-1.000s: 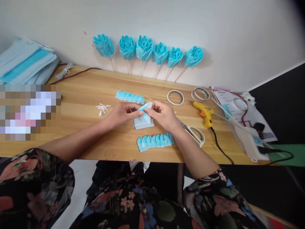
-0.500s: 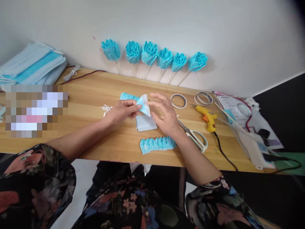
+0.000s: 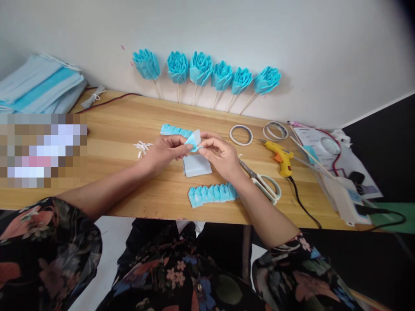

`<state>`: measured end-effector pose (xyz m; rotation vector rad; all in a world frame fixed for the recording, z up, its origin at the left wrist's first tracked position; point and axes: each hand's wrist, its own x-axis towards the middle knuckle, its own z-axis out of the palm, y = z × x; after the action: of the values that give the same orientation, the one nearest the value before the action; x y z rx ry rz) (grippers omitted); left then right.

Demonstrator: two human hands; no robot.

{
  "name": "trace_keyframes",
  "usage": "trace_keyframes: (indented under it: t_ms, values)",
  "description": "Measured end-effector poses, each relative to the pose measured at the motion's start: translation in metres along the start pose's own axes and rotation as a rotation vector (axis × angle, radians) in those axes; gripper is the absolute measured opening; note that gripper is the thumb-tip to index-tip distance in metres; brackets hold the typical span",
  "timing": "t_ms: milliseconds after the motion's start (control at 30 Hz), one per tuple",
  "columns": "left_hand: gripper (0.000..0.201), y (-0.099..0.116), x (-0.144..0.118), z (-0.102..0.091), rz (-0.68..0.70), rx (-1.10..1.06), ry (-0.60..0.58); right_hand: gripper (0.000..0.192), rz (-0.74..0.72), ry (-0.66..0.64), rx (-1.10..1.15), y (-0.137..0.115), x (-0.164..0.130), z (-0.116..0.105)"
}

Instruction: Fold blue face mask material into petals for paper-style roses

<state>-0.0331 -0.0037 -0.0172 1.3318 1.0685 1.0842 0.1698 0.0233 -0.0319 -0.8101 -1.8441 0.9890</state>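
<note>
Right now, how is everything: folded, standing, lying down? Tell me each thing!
Blue piece: folded, held up
Left hand: pinching it
Right hand: pinching it
Pale pad: lying flat
Pleated strips: lying down
Flowers: leaning on the wall
Scissors: lying down
Glue gun: lying on its side
Tape rolls: lying flat
Masks: piled
White bits: scattered

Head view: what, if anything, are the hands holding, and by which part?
A folded blue piece: left hand pinches its left side, right hand its lower right corner.
</note>
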Motion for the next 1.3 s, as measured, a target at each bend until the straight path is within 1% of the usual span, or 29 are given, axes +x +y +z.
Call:
trace_keyframes:
  t_ms: [100,167,333,433,533,600,667,733,867,933,1100,1300]
  values:
    - [0.028,-0.002,0.001,-0.001,0.021,0.034,-0.010,0.018,0.138,-0.005,0.129,0.000,0.000,0.003]
    - [0.028,-0.003,0.001,-0.001,0.033,0.061,-0.014,0.022,0.197,-0.009,0.149,0.000,0.000,0.004]
    - [0.029,-0.004,0.000,-0.001,0.034,0.071,0.000,0.027,0.224,-0.020,0.169,0.002,0.001,0.004]
    - [0.030,-0.004,0.001,-0.001,0.004,0.032,0.021,0.043,0.166,-0.039,0.138,0.002,0.000,0.000]
    - [0.032,-0.003,0.002,-0.001,-0.051,-0.059,0.032,0.057,0.004,-0.064,-0.043,-0.004,0.000,-0.007]
    - [0.034,-0.003,0.002,-0.001,-0.090,-0.137,0.021,0.059,-0.114,-0.091,-0.195,-0.010,0.001,-0.012]
    - [0.035,-0.003,0.002,-0.001,-0.115,-0.208,0.008,0.055,-0.197,-0.098,-0.321,-0.013,0.002,-0.014]
    - [0.035,-0.002,0.002,0.001,-0.127,-0.248,-0.005,0.045,-0.233,-0.086,-0.398,-0.013,0.003,-0.014]
    - [0.033,-0.002,0.001,0.003,-0.152,-0.245,-0.033,0.015,-0.269,-0.087,-0.425,-0.006,0.006,-0.009]
    - [0.033,-0.002,0.000,0.003,-0.143,-0.212,-0.033,0.005,-0.286,-0.088,-0.408,-0.003,0.007,-0.007]
    - [0.033,-0.002,0.000,0.002,-0.058,-0.078,0.001,0.007,-0.222,-0.091,-0.364,-0.003,0.005,-0.006]
    - [0.032,-0.001,0.000,0.001,0.018,0.003,0.030,0.007,-0.129,-0.054,-0.210,-0.006,0.002,-0.003]
